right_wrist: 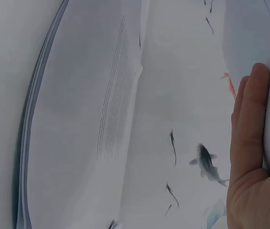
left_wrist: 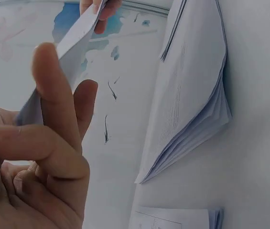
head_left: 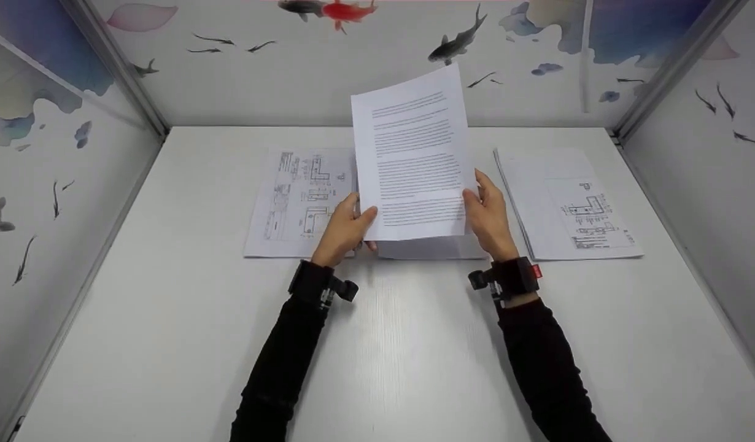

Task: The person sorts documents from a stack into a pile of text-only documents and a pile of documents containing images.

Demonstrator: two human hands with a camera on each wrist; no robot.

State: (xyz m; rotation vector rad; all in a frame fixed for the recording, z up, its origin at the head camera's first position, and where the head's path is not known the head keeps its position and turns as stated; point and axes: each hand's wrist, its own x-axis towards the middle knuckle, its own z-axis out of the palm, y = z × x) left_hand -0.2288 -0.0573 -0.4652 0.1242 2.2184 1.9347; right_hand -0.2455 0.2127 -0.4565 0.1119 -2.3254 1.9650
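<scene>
Black sleeves, 5 and 7 o'clock. Left hand, right hand: each grip pinching printed paper, 1 o'clock. Drawings, 9 and 3.

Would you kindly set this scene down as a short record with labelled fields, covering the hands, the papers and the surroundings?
Left hand: holds the printed paper near its lower left corner
Right hand: holds the same paper by its right edge
Held paper: raised, lines of text facing the head camera
Middle stack: on the table, partly hidden behind the held paper
Left stack: drawings on top
Right stack: a drawing on top
Back wall: painted fish
</scene>
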